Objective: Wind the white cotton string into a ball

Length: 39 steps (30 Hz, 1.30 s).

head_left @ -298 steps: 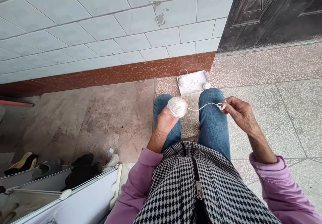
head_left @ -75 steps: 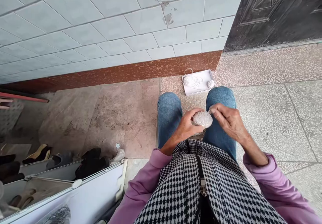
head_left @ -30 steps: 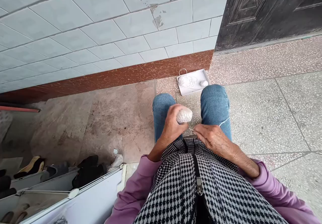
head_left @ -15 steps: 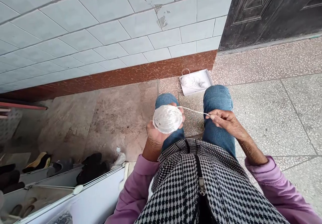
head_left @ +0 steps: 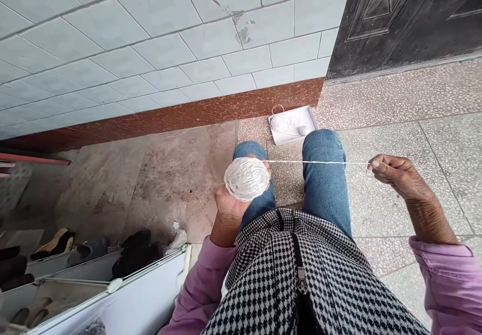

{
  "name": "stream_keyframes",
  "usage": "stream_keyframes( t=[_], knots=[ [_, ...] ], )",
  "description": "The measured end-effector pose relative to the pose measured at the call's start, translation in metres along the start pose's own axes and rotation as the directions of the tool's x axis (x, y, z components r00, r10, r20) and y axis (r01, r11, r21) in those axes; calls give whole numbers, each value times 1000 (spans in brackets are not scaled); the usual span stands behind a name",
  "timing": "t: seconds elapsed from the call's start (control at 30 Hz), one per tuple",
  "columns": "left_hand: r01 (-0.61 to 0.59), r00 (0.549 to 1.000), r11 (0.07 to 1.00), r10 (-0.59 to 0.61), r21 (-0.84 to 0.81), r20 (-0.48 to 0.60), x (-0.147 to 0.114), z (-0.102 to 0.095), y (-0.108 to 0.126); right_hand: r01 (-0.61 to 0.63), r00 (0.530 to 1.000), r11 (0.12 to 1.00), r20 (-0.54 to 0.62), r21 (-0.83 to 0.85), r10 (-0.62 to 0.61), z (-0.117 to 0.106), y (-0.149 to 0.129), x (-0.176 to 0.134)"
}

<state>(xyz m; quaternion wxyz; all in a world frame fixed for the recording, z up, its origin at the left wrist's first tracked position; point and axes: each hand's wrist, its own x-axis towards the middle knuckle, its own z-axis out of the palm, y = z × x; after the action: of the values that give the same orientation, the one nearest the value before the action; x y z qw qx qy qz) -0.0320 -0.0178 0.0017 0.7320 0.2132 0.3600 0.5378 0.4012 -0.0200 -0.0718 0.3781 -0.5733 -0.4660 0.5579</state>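
Observation:
A ball of white string (head_left: 246, 179) rests in my left hand (head_left: 230, 205), whose fingers wrap round its underside and far side. From the top of the ball a single strand of string (head_left: 320, 162) runs taut and nearly level across both knees to the right. My right hand (head_left: 399, 177) pinches that strand between thumb and forefinger, out past my right knee. Part of the left fingers is hidden behind the ball.
On the floor by the wall, beyond my knees, a shallow white box (head_left: 291, 136) holds loose loops of white string (head_left: 284, 122). To the lower left stands a white shoe rack (head_left: 150, 285) with several shoes. A dark door (head_left: 406, 23) is at the upper right.
My right hand has moved outward to the right, away from the ball. The strand between the hands is longer and now straight instead of sagging. My left hand has shifted slightly left.

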Motion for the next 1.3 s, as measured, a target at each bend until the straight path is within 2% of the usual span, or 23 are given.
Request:
stream_keyframes(
  t=[0.07, 0.13, 0.2, 0.27, 0.33, 0.43, 0.53, 0.6, 0.63, 0.7, 0.77, 0.87, 0.93, 1.03, 1.13, 1.2, 1.3],
  knots=[
    [-15, 1000, 1000, 15, -10, -18, 0, 1, 3, -52, 998, 997, -29, -60, 51, -20, 21, 6],
    [-5, 999, 1000, 6, 20, -37, 1, 0, 4, -79, 994, 966, -88, -246, 58, -36, 39, 13],
    [42, 999, 997, -40, 64, -37, 2, -1, 2, -34, 986, 862, -157, -505, -53, -39, 45, 17],
    [90, 996, 991, -88, 95, -19, 3, 1, -4, 62, 956, 734, -171, -677, -239, -25, 35, 18],
    [116, 993, 987, -117, 111, 5, 4, 6, -11, 189, 896, 690, -165, -698, -413, 10, 11, 14],
    [124, 991, 985, -129, 124, 36, 6, 14, -22, 417, 798, 704, -139, -575, -586, 88, -34, 2],
    [142, 988, 981, -148, 133, 37, 7, 17, -29, 615, 742, 658, 34, -435, -670, 162, -60, -6],
    [149, 988, 981, -151, 128, 8, 7, 14, -31, 663, 726, 655, 98, -363, -681, 191, -61, -5],
    [145, 989, 982, -144, 121, -10, 7, 12, -31, 662, 730, 666, 92, -344, -677, 198, -58, -3],
    [130, 991, 986, -126, 105, -38, 6, 8, -29, 626, 757, 704, 46, -335, -652, 201, -49, 1],
    [121, 992, 988, -118, 92, -39, 5, 6, -28, 582, 792, 734, 37, -350, -610, 195, -40, 2],
    [81, 996, 994, -79, 67, -37, 7, 8, -28, 534, 838, 757, 117, -377, -533, 185, -31, -6],
    [-4, 998, 998, 8, 61, -66, 14, 10, -29, 523, 851, 761, 184, -383, -492, 186, -29, -19],
    [-203, 967, 962, 227, 185, -116, 29, 10, -32, 559, 825, 744, 332, -366, -456, 194, -32, -43],
    [-306, 917, 844, 386, 440, -104, 41, 7, -40, 659, 738, 667, 470, -348, -485, 200, -47, -60],
    [-280, 927, 766, 372, 579, -43, 40, 6, -48, 702, 703, 618, 484, -355, -521, 194, -63, -59],
    [-183, 982, 695, 166, 695, 93, 28, 10, -56, 678, 735, 624, 376, -389, -564, 173, -80, -36]
  ],
)
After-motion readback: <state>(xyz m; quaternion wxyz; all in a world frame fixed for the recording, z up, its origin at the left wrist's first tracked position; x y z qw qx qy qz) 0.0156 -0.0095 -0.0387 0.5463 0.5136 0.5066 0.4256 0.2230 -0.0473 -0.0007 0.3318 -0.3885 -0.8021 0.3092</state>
